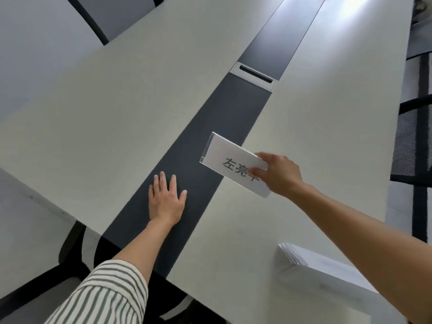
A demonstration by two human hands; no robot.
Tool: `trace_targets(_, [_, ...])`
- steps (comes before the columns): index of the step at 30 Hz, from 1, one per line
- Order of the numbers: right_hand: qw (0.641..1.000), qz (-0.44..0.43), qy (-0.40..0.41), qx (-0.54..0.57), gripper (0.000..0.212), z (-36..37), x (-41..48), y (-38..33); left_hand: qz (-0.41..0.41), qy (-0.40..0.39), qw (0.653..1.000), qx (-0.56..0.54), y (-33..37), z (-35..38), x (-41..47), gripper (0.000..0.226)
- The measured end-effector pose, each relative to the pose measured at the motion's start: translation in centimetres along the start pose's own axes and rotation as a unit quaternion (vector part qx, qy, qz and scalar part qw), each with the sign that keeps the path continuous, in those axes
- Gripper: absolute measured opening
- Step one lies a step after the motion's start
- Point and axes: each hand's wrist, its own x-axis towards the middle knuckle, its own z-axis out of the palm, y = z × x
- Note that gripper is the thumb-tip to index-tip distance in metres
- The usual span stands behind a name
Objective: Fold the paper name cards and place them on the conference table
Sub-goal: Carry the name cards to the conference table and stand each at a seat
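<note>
My right hand grips the right end of a white name card with black characters, which sits in a clear acrylic holder. The card is tilted and hangs over the edge of the table's dark centre strip. My left hand lies flat, palm down, fingers spread, on the dark strip, a little left of the card and holding nothing. A stack of white paper sheets lies on the table at the lower right, partly hidden by my right forearm.
The long pale conference table runs away from me. A silver cable hatch is set into the dark strip farther along. Black mesh chairs stand at the right edge. Chair legs show under the table's near end.
</note>
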Motion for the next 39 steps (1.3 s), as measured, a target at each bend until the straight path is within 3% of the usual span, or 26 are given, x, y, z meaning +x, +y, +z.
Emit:
trace_targets(5, [1.000, 0.016, 0.008, -0.013, 0.038, 3.2, 6.1, -2.5, 0.037, 0.046, 0.997, 0.044, -1.6, 2.6, -0.1, 0.068])
trace_targets(16, [0.999, -0.006, 0.026, -0.024, 0.029, 5.2, 13.2, -7.4, 0.032, 0.040, 0.998, 0.040, -1.8, 2.8, 0.1, 0.067])
trace_targets(29, [0.997, -0.029, 0.022, -0.061, 0.041, 5.6, 13.5, -7.1, 0.033, 0.040, 0.998, 0.043, -1.8, 2.6, 0.0, 0.067])
trace_targets(35, [0.998, -0.017, 0.011, -0.053, 0.071, 4.6, 12.4, -6.0, 0.033, 0.040, 0.997, 0.053, -1.9, 2.7, 0.1, 0.067])
trace_targets(39, [0.998, 0.000, 0.058, -0.031, 0.051, 2.2, 8.8, -3.4, 0.023, 0.020, 0.998, 0.051, -1.7, 2.4, 0.0, 0.070])
